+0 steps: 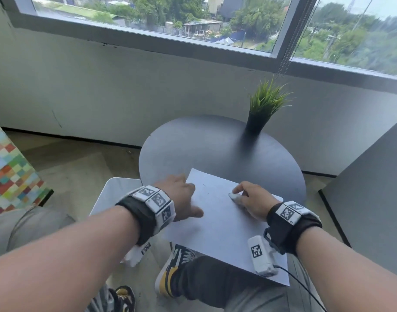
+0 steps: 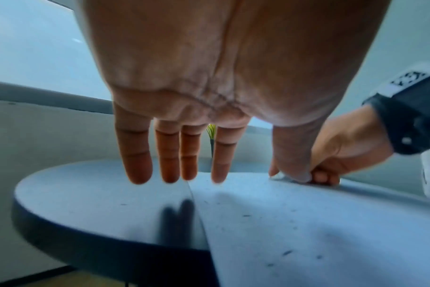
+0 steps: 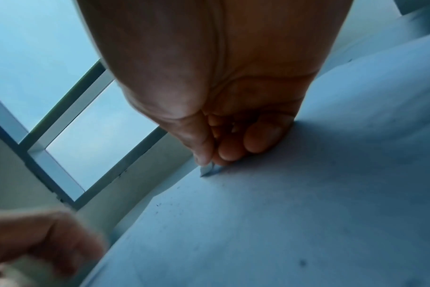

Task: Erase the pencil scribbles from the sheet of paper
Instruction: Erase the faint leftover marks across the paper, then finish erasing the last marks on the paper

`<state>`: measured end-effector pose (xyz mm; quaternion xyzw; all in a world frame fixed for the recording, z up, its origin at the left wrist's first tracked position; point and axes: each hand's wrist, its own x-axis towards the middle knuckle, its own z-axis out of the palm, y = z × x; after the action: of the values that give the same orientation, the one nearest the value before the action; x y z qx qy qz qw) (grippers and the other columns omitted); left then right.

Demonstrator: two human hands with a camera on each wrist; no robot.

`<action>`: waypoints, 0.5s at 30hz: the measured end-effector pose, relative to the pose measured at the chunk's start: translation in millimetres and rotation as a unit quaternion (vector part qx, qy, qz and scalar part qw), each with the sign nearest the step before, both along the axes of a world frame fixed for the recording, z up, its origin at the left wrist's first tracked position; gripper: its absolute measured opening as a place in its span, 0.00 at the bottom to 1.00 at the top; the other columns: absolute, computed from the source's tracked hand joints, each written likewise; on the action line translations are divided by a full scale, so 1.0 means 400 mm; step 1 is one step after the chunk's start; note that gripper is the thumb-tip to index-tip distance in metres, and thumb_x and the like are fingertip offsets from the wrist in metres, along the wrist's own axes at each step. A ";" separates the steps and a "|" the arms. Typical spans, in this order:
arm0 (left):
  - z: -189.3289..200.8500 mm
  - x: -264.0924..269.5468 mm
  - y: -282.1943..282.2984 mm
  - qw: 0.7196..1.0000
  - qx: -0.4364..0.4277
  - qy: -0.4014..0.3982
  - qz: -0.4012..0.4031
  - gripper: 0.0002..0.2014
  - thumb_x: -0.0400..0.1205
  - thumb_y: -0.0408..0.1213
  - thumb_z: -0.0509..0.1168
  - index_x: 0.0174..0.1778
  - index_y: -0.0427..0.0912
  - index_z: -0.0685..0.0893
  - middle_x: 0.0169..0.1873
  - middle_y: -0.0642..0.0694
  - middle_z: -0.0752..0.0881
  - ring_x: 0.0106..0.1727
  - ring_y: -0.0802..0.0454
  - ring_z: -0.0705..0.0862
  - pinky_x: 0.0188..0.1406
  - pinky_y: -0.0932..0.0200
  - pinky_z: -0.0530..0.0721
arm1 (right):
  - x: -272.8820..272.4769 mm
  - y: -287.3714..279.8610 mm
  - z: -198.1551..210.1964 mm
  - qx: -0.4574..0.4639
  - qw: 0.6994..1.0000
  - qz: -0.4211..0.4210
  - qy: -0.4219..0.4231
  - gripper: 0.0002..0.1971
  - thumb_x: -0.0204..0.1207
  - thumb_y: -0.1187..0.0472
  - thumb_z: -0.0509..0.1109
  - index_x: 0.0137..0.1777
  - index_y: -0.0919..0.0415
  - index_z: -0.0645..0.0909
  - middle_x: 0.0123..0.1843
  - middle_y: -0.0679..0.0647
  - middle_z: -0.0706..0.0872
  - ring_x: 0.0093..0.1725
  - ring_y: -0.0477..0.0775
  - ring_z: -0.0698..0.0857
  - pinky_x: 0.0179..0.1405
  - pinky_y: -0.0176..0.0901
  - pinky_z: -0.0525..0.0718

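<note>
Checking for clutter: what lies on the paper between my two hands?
Only bare paper with small dark specks, between left hand and right hand gripping the eraser; head view.

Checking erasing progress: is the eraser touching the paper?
Touching. Right wrist view shows the eraser, pinched by the right hand, with its tip on the paper.
</note>
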<state>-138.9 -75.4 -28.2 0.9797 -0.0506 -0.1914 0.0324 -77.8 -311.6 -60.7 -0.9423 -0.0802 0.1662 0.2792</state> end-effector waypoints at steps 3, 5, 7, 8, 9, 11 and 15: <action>0.012 -0.052 0.041 0.996 -0.012 0.041 0.083 0.27 0.78 0.71 0.60 0.37 0.47 0.78 0.40 0.50 0.84 0.42 0.49 0.82 0.44 0.53 0.82 | 0.001 -0.002 -0.002 0.043 0.999 -0.018 -0.013 0.10 0.80 0.47 0.69 0.53 0.52 0.79 0.33 0.49 0.83 0.29 0.45 0.79 0.29 0.34 0.74; -0.004 -0.085 0.087 0.983 -0.041 0.100 0.149 0.30 0.77 0.72 0.59 0.34 0.45 0.81 0.35 0.49 0.88 0.33 0.51 0.84 0.42 0.55 0.85 | 0.010 -0.013 -0.003 0.073 0.995 -0.056 -0.032 0.09 0.80 0.48 0.69 0.52 0.52 0.79 0.35 0.51 0.84 0.29 0.46 0.80 0.27 0.33 0.75; -0.040 -0.115 0.116 0.954 -0.117 0.161 0.225 0.35 0.75 0.75 0.60 0.39 0.42 0.87 0.34 0.48 0.92 0.31 0.50 0.87 0.45 0.56 0.88 | 0.030 -0.035 0.001 0.077 0.991 -0.098 -0.050 0.09 0.80 0.48 0.69 0.53 0.53 0.79 0.40 0.52 0.86 0.34 0.49 0.82 0.34 0.37 0.81; -0.058 -0.126 0.120 0.929 -0.170 0.197 0.264 0.36 0.75 0.75 0.60 0.43 0.39 0.88 0.33 0.48 0.91 0.30 0.49 0.87 0.41 0.58 0.86 | 0.044 -0.049 0.004 0.067 0.990 -0.111 -0.055 0.11 0.79 0.48 0.69 0.54 0.53 0.79 0.42 0.52 0.86 0.39 0.52 0.84 0.41 0.42 0.84; -0.074 -0.134 0.119 0.896 -0.229 0.233 0.301 0.36 0.75 0.74 0.62 0.45 0.37 0.86 0.32 0.47 0.89 0.28 0.48 0.84 0.34 0.60 0.82 | 0.056 -0.065 0.011 0.044 0.990 -0.118 -0.059 0.12 0.79 0.47 0.69 0.55 0.53 0.79 0.44 0.52 0.87 0.44 0.54 0.85 0.48 0.47 0.84; -0.087 -0.141 0.101 0.832 -0.339 0.273 0.344 0.29 0.79 0.65 0.66 0.44 0.37 0.81 0.31 0.43 0.81 0.25 0.48 0.74 0.26 0.63 0.67 | 0.070 -0.095 0.027 -0.018 0.992 -0.111 -0.055 0.14 0.79 0.46 0.69 0.58 0.53 0.79 0.50 0.52 0.88 0.53 0.56 0.84 0.56 0.46 0.80; -0.072 -0.130 0.083 0.836 -0.405 0.191 0.317 0.10 0.82 0.39 0.69 0.39 0.37 0.79 0.27 0.41 0.83 0.24 0.48 0.75 0.24 0.65 0.66 | 0.068 -0.136 0.052 -0.148 0.985 -0.086 -0.031 0.19 0.79 0.54 0.67 0.69 0.53 0.75 0.66 0.56 0.83 0.65 0.59 0.80 0.61 0.44 0.76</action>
<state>-190.7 -42.2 -57.0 0.7857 0.1970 -0.3161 0.4939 -50.4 -366.1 -40.0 -0.9812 0.0181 0.1227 0.1476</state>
